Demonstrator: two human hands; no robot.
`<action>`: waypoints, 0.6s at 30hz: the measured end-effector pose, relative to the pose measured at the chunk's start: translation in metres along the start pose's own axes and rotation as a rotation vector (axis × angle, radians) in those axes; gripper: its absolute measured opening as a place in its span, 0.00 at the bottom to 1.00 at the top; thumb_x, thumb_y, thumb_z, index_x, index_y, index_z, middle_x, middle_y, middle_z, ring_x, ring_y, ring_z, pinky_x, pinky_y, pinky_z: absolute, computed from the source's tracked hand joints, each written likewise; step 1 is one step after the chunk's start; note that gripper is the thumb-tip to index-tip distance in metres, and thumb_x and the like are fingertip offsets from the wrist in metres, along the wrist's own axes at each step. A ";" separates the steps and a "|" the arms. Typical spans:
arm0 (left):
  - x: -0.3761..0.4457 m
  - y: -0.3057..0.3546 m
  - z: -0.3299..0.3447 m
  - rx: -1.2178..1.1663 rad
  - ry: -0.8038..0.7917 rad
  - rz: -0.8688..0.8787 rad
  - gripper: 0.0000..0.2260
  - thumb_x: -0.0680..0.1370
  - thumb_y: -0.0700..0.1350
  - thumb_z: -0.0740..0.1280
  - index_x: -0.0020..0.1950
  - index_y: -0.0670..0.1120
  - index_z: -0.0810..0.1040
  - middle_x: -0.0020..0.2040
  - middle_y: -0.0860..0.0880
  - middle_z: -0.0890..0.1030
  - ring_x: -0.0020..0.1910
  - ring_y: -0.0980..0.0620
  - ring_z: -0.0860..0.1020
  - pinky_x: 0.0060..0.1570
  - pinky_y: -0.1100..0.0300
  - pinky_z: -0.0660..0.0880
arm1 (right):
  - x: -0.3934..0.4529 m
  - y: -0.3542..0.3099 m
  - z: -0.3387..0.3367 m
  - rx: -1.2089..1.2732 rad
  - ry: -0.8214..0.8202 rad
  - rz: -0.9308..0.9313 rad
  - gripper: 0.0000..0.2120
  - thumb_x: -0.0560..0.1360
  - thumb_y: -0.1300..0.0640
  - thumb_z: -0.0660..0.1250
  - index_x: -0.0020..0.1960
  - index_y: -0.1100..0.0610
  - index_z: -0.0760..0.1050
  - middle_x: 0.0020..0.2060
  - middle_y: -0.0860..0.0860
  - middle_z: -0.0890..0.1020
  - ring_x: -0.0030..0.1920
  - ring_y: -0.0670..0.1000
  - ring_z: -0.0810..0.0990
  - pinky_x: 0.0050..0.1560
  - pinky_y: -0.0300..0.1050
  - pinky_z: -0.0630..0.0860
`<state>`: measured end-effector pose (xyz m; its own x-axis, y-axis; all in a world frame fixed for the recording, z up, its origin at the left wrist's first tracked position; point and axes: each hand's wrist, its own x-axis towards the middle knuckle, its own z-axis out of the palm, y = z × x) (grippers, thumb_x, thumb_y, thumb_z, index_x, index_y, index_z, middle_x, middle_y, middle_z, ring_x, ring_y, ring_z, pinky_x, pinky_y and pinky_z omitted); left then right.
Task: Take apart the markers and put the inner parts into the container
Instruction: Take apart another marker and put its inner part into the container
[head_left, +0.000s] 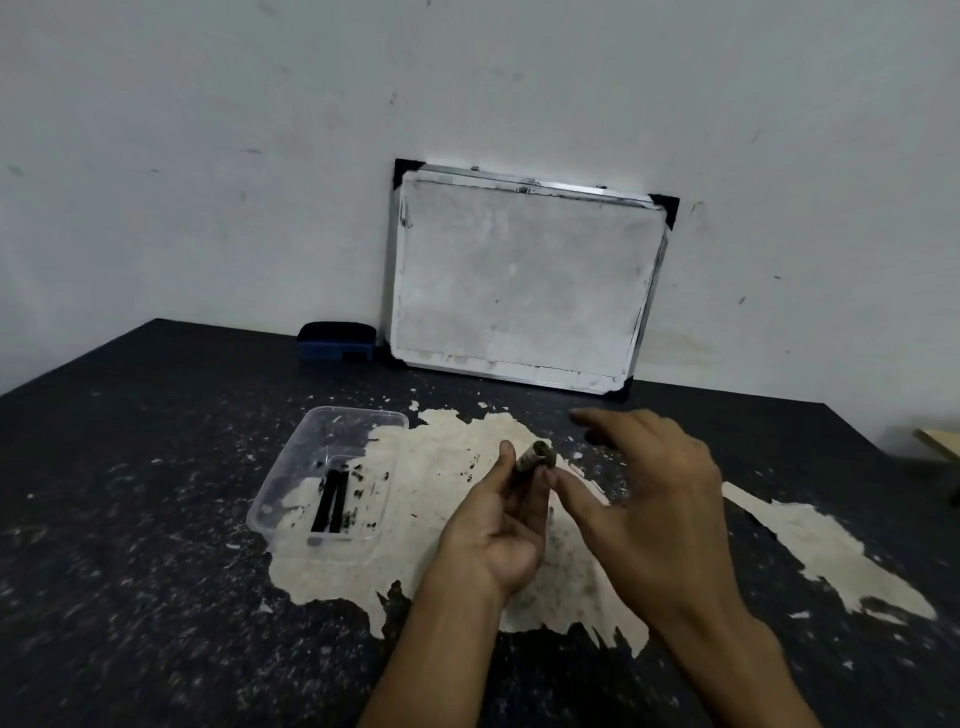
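My left hand grips a marker upright, its open dark end pointing up and away from me. Just to the right of it, my right hand hovers with fingers spread, the thumb tip close to the marker's top; it holds nothing that I can see. A clear plastic container sits on the table to the left of my hands. Two black inner parts lie side by side on its ink-stained bottom.
The dark table has a large worn patch of pale surface under my hands. A small whiteboard leans on the wall at the back, with a blue eraser beside it. A wooden piece shows at the right edge.
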<state>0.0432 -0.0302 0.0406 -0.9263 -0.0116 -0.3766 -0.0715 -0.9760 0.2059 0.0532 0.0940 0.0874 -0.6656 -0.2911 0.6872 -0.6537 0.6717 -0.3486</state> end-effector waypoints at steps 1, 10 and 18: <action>-0.001 0.002 0.000 -0.034 -0.015 -0.021 0.22 0.79 0.42 0.68 0.28 0.32 0.81 0.30 0.39 0.84 0.24 0.48 0.84 0.23 0.62 0.81 | -0.001 0.001 -0.001 0.006 0.019 0.001 0.21 0.64 0.54 0.80 0.56 0.51 0.81 0.44 0.45 0.82 0.46 0.49 0.80 0.51 0.53 0.75; -0.003 0.009 -0.008 0.041 -0.013 0.031 0.21 0.77 0.43 0.69 0.27 0.34 0.82 0.30 0.40 0.85 0.28 0.47 0.86 0.23 0.61 0.81 | -0.020 0.062 -0.008 -0.234 -0.052 0.306 0.08 0.70 0.53 0.74 0.49 0.53 0.85 0.42 0.51 0.84 0.43 0.54 0.81 0.49 0.58 0.78; 0.002 0.003 -0.018 0.124 0.043 0.073 0.13 0.78 0.44 0.69 0.37 0.36 0.78 0.30 0.40 0.85 0.27 0.49 0.85 0.24 0.62 0.81 | -0.041 0.094 0.003 -0.436 -0.272 0.457 0.11 0.69 0.43 0.72 0.45 0.48 0.86 0.41 0.49 0.79 0.46 0.54 0.76 0.48 0.50 0.73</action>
<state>0.0480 -0.0369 0.0238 -0.9144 -0.0933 -0.3940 -0.0520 -0.9379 0.3429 0.0178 0.1672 0.0243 -0.9439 -0.0359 0.3283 -0.1193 0.9640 -0.2376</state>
